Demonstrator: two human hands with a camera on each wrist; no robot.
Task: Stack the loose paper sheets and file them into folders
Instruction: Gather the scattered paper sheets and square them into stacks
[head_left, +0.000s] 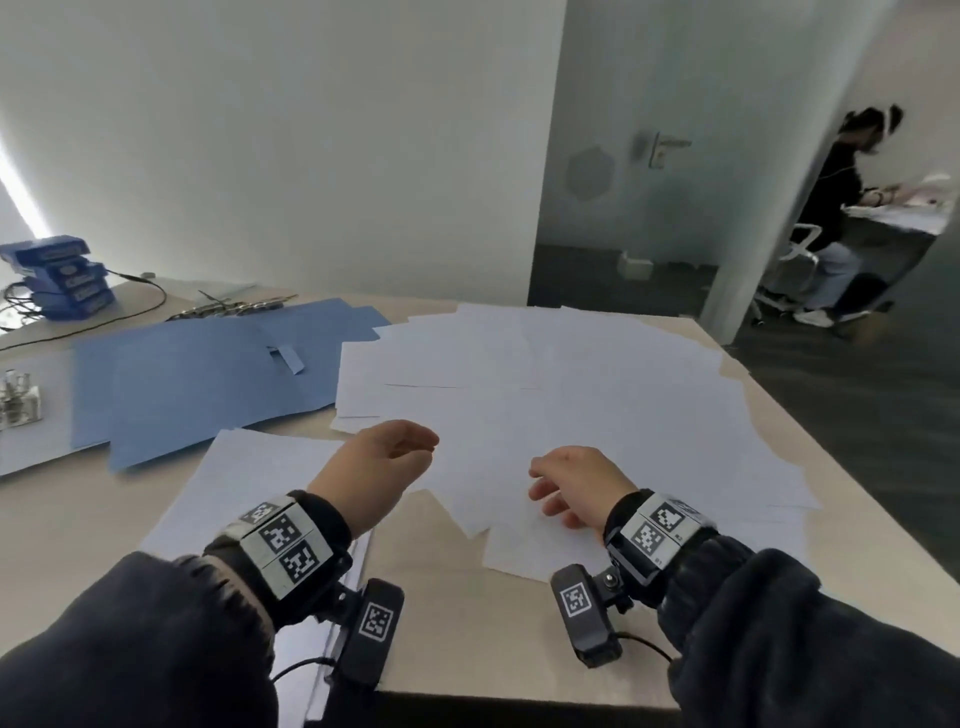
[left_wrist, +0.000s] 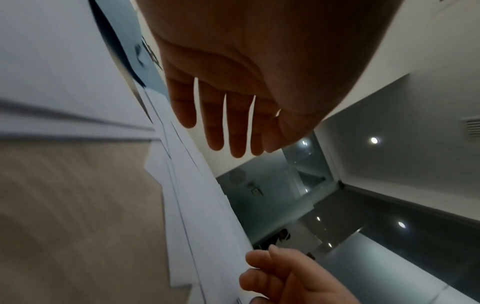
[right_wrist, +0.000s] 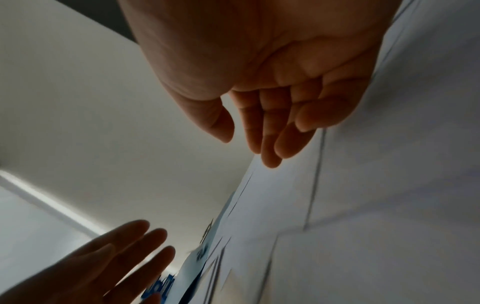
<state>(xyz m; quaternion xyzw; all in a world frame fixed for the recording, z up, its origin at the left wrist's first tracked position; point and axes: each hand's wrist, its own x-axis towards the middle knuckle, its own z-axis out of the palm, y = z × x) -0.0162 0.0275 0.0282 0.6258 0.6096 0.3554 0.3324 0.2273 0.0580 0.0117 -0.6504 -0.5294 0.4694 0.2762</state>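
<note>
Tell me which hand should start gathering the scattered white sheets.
Right, probably. The right hand hovers, fingers relaxed, directly over the overlapping loose sheets, which fan out ahead and to its side. The left hand is also open and empty, but sits at the spread's left edge, nearer the blue folders.

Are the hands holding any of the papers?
No. The left hand and right hand hover open over the loose paper sheets, holding nothing.

matt white paper sheets (head_left: 571, 395) lie before me on a smooth pale wood-grain surface (head_left: 78, 519), beside matt blue card folders (head_left: 197, 374).
</note>
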